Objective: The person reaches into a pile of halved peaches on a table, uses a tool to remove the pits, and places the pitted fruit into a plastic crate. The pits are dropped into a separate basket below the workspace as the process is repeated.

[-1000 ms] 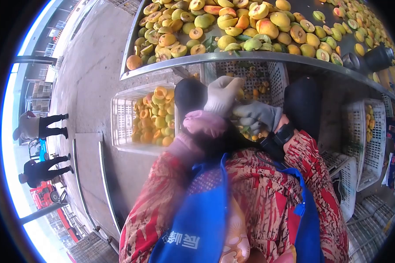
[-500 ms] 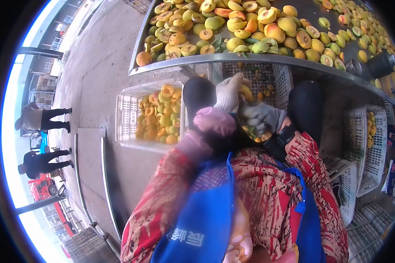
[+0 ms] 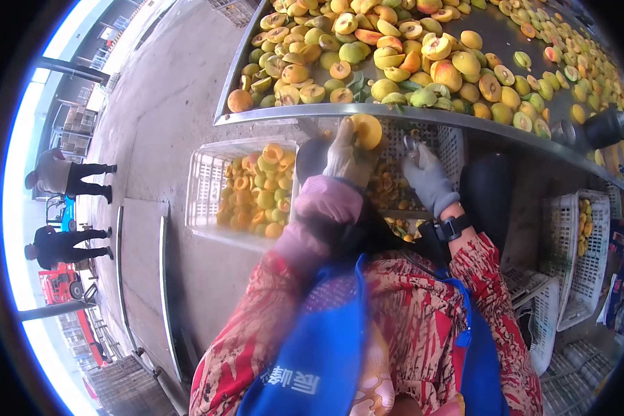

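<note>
My left hand (image 3: 347,158), in a pale glove, is closed on a yellow peach half (image 3: 367,132) just below the table's metal edge. To its right my right hand (image 3: 425,177), in a grey glove, has its fingers curled round a small metal tool (image 3: 410,145), its shape partly hidden. Beneath and between both hands is a crate (image 3: 452,154) with pits and scraps. Left of my left hand stands a white crate (image 3: 208,184) of peach halves. Many halved peaches (image 3: 295,74) lie on the metal table above.
The metal table's rim (image 3: 395,111) runs across above my hands. A dark cylindrical object (image 3: 607,127) lies at its right. More white crates (image 3: 572,277) stand at the lower right. Two people (image 3: 69,246) and a red vehicle (image 3: 62,283) are at the far left.
My hands have moved apart. The left has risen towards the table edge with the peach half, which now shows its face; the right has moved up, and its metal tool has come into view.
</note>
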Motion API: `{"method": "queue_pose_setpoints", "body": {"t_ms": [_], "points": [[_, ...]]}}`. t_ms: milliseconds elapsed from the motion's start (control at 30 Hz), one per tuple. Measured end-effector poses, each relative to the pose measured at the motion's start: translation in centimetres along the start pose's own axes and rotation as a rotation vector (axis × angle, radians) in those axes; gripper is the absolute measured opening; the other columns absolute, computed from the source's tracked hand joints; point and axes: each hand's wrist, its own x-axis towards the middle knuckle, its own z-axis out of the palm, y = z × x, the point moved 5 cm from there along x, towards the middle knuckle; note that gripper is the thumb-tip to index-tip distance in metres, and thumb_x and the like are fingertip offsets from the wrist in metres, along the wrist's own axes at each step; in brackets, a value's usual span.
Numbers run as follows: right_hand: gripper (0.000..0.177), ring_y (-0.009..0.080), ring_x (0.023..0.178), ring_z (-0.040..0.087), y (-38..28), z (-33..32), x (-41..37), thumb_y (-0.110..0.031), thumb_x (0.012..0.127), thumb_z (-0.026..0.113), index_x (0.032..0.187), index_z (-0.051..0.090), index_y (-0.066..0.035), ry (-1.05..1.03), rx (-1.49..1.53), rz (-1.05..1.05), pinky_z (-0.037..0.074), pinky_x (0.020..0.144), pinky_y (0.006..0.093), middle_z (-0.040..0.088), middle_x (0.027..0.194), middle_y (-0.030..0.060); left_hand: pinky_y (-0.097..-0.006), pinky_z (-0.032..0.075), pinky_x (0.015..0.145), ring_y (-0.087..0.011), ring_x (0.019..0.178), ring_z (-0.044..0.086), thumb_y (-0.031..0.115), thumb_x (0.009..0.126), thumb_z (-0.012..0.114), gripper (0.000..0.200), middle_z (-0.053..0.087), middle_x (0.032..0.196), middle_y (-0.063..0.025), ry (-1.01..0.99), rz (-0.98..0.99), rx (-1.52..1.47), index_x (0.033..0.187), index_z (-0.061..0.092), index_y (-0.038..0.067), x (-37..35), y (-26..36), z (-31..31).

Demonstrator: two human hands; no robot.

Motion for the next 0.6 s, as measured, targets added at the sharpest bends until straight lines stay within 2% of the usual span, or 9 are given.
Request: {"method": "queue_pose_setpoints", "body": {"t_ms": [33, 67, 133, 167, 300, 433, 533, 567, 600], "points": [[0.035, 0.0142, 0.085, 0.060, -1.3, 0.2, -0.4, -0.020, 0.086, 0.062, 0.115, 0.054, -0.002, 0.000, -0.002, 0.002, 0.050, 0.074, 0.0286, 0.063, 0.096, 0.0054, -0.0400, 0.046, 0.090, -0.0266, 0.104, 0.055, 0.030, 0.094, 0.053, 0.038, 0.055, 0.117, -0.0118, 0.041, 0.014, -0.024, 0.124, 0.048, 0.006, 0.1, 0.0, 0.0], [0.031, 0.0127, 0.084, 0.060, -2.3, 0.8, -0.9, -0.018, 0.086, 0.063, 0.112, 0.055, -0.003, -0.056, 0.257, 0.079, 0.050, 0.071, 0.0274, 0.063, 0.095, 0.0044, -0.0400, 0.046, 0.090, -0.0266, 0.104, 0.055, 0.030, 0.094, 0.053, 0.038, 0.055, 0.117, -0.0118, 0.041, 0.012, -0.027, 0.124, 0.048, 0.006, -0.1, -0.3, 0.2], [0.028, 0.0111, 0.082, 0.060, -2.9, 2.7, -1.3, -0.017, 0.086, 0.064, 0.110, 0.056, -0.004, -0.105, 0.518, 0.165, 0.050, 0.068, 0.0262, 0.063, 0.095, 0.0034, -0.0349, 0.046, 0.089, -0.0254, 0.104, 0.057, 0.030, 0.093, 0.053, 0.044, 0.056, 0.120, -0.0138, 0.131, 0.219, 0.568, 0.130, 0.045, 0.007, -1.8, 0.4, 1.2], [0.023, 0.0094, 0.078, 0.058, -2.7, 3.7, -1.1, -0.019, 0.088, 0.062, 0.107, 0.059, -0.007, -0.116, 0.682, 0.154, 0.049, 0.067, 0.0248, 0.062, 0.093, 0.0007, -0.0303, 0.046, 0.086, -0.0220, 0.102, 0.058, 0.029, 0.090, 0.056, 0.048, 0.059, 0.116, -0.0138, 0.086, 0.407, 1.057, 0.132, 0.045, 0.009, -1.4, 0.2, 0.6], [0.017, 0.0084, 0.076, 0.059, 0.1, 4.1, -0.1, -0.019, 0.091, 0.059, 0.104, 0.061, -0.009, -0.114, 0.837, 0.150, 0.049, 0.066, 0.0233, 0.062, 0.090, -0.0018, -0.0258, 0.048, 0.073, -0.0135, 0.083, 0.059, 0.014, 0.080, 0.064, 0.040, 0.064, 0.096, -0.0081, 0.027, 0.126, 0.881, 0.118, 0.055, 0.004, -0.5, -0.5, 0.4], [0.014, 0.0095, 0.077, 0.060, -1.5, 3.7, -1.0, -0.014, 0.091, 0.057, 0.102, 0.062, -0.009, -0.180, 0.900, 0.166, 0.050, 0.066, 0.0238, 0.062, 0.090, -0.0010, -0.0252, 0.049, 0.067, -0.0134, 0.075, 0.060, 0.013, 0.076, 0.068, 0.034, 0.064, 0.086, -0.0083, 0.173, 0.054, 1.349, 0.108, 0.058, 0.002, -2.1, 1.4, 3.9], [0.019, 0.0090, 0.073, 0.058, 1.4, 4.6, 0.2, -0.012, 0.090, 0.055, 0.107, 0.060, -0.008, -0.309, 1.046, 0.211, 0.048, 0.063, 0.0223, 0.062, 0.088, -0.0003, -0.0276, 0.051, 0.067, -0.0159, 0.077, 0.063, 0.012, 0.076, 0.069, 0.035, 0.065, 0.085, -0.0093, 0.218, 0.124, 1.264, 0.109, 0.058, 0.003, -2.1, 0.6, 3.5], [0.019, 0.0090, 0.073, 0.058, 2.0, 4.4, -0.2, -0.012, 0.090, 0.055, 0.107, 0.060, -0.008, -0.305, 1.048, 0.212, 0.048, 0.063, 0.0223, 0.062, 0.088, -0.0003, -0.0268, 0.051, 0.069, -0.0150, 0.079, 0.063, 0.009, 0.075, 0.070, 0.033, 0.065, 0.089, -0.0085, 0.177, 0.333, 1.363, 0.106, 0.059, 0.003, -2.3, 0.6, 3.4], [0.020, 0.0084, 0.070, 0.056, 0.8, 3.3, -0.8, -0.012, 0.090, 0.055, 0.109, 0.059, -0.007, -0.216, 0.677, -0.097, 0.047, 0.061, 0.0215, 0.061, 0.088, 0.0000, -0.0259, 0.051, 0.072, -0.0141, 0.082, 0.063, 0.006, 0.074, 0.071, 0.031, 0.066, 0.093, -0.0078, 0.131, 0.547, 1.453, 0.104, 0.061, 0.004, -3.1, 0.9, 4.5]]}}
